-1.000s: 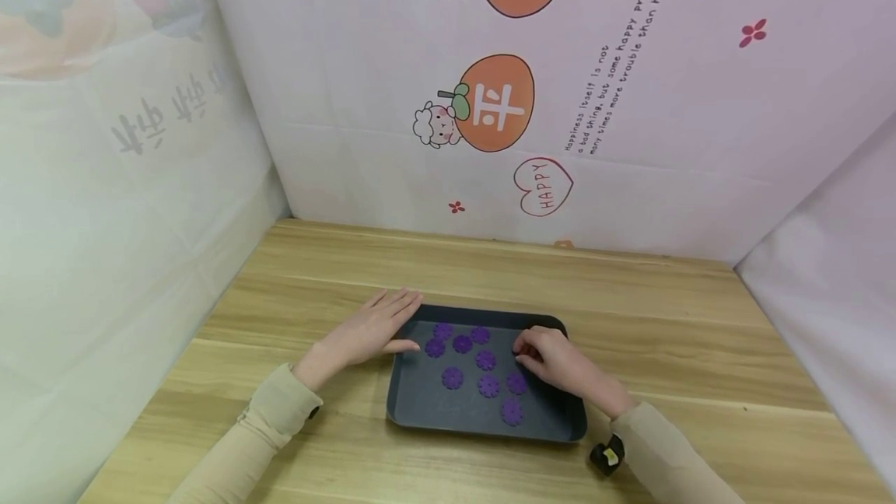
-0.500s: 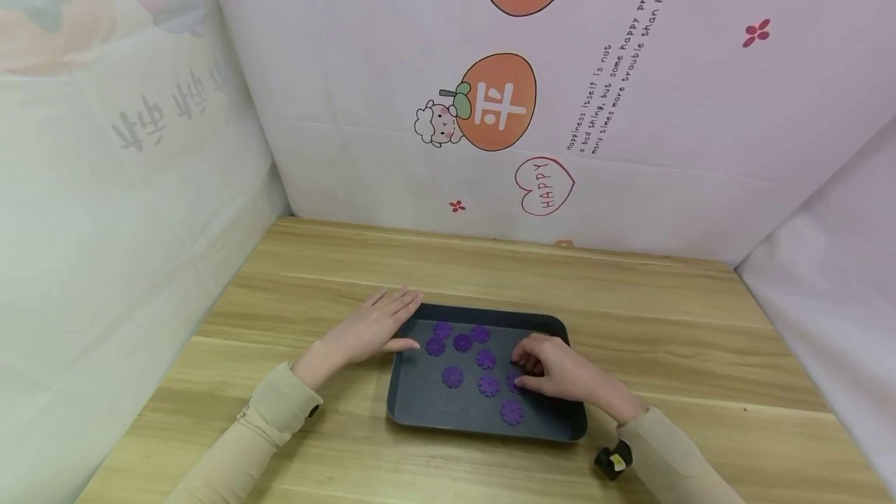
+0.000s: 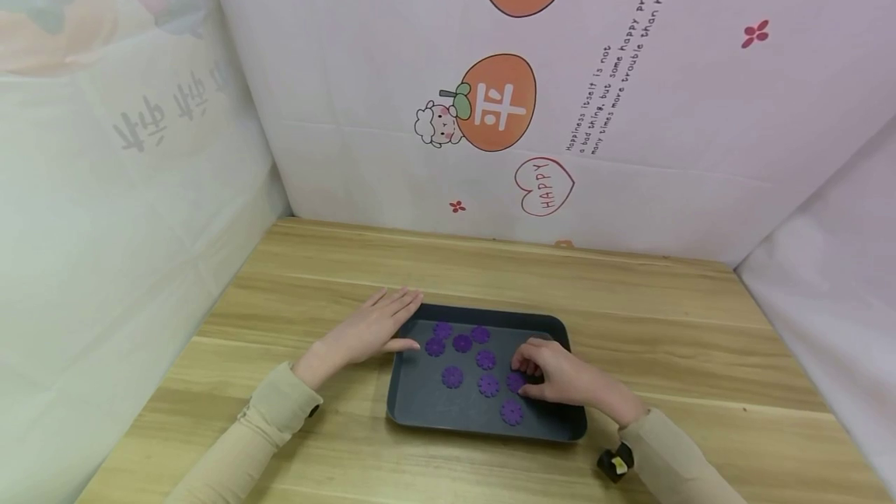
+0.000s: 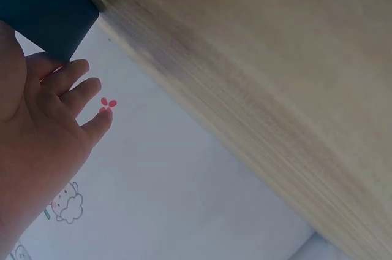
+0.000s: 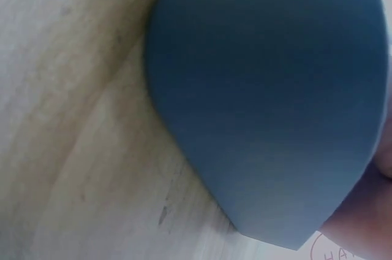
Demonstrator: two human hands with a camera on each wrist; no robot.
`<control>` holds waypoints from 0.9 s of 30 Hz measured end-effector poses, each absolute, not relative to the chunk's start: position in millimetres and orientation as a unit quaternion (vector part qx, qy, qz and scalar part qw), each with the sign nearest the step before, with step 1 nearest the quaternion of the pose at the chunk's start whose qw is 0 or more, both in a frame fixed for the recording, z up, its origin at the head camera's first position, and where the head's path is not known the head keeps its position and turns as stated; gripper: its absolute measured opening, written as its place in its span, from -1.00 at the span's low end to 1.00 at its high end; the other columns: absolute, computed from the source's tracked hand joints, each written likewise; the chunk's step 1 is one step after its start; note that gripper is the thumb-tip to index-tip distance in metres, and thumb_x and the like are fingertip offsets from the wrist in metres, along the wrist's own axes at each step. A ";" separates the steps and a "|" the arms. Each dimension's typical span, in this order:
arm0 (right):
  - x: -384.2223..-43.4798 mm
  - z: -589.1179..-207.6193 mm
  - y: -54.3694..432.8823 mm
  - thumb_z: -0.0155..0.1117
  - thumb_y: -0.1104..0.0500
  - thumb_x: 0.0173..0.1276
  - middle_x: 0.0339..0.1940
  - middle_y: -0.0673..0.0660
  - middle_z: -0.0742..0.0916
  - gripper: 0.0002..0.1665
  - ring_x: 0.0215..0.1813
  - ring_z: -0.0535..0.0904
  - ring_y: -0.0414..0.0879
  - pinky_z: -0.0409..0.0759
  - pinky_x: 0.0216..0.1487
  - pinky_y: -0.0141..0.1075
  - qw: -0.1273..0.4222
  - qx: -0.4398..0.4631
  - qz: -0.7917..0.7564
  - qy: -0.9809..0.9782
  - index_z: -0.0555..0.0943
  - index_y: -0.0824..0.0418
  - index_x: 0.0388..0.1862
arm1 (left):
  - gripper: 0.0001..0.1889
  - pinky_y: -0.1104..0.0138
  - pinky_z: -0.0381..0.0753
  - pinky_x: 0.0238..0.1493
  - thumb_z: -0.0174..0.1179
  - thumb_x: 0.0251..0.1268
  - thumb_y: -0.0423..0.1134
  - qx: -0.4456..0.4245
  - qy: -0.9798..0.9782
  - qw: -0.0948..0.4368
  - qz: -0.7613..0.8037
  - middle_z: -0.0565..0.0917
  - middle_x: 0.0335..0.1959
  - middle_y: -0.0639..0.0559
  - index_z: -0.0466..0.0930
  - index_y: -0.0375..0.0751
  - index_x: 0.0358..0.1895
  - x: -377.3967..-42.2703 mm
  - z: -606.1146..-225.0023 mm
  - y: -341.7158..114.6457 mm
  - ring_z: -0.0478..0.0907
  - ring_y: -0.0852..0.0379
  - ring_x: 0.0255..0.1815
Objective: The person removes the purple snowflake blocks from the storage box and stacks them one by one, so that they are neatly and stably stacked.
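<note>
A dark grey rectangular tray [image 3: 448, 411] holds several purple flower-shaped discs [image 3: 488, 386], spread flat over its bottom. My left hand [image 3: 364, 333] lies across the tray's left rim with straight fingers, its thumb pointing inward near the leftmost disc [image 3: 435, 346]. Over the tray's right part is my right hand [image 3: 560, 374], fingers bent downward. Its thumb and fingertips are apart, around a purple disc [image 3: 516, 382] that lies partly covered between them. In the right wrist view the tray's outer wall [image 5: 263, 88] hides most of that hand.
The tray stands on a wooden table [image 3: 315, 255]. Behind the table hangs a white printed cloth [image 3: 364, 154], with more white cloth at the left and right sides. A small black device [image 3: 615, 462] is by the right wrist, in front of the tray's right corner.
My right hand has moved slightly toward me, from near the tray's back right to the purple disc, with thumb and fingertips now farther apart. The left hand and the discs have stayed put.
</note>
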State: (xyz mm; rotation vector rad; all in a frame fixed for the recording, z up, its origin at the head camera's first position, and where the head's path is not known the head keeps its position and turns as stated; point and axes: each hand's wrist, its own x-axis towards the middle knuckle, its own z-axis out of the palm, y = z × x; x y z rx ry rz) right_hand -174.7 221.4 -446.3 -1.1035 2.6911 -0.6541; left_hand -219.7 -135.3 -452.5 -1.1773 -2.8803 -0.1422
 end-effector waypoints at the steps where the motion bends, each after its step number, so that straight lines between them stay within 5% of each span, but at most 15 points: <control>1: -174.6 -446.8 221.4 0.50 0.24 0.16 -0.29 0.03 0.68 -0.75 -0.27 0.56 -0.27 0.62 -0.26 -0.45 0.078 -0.371 -0.219 0.899 0.63 0.22 -0.22 | -0.13 -0.10 0.09 0.61 -0.03 0.42 0.29 -0.379 -0.924 0.015 -0.045 0.18 0.58 -0.17 0.08 -0.26 0.56 -219.8 -452.8 -135.4 0.12 -0.14 0.61; 27: -176.2 -450.1 222.9 0.50 0.20 0.17 -0.34 -0.01 0.68 -0.80 -0.32 0.54 -0.33 0.60 -0.33 -0.50 0.067 -0.386 -0.226 0.892 0.64 0.18 -0.28 | -0.14 -0.11 0.12 0.60 -0.02 0.42 0.28 -0.381 -0.923 0.022 -0.042 0.20 0.58 -0.18 0.09 -0.27 0.56 -220.2 -453.9 -135.0 0.14 -0.13 0.60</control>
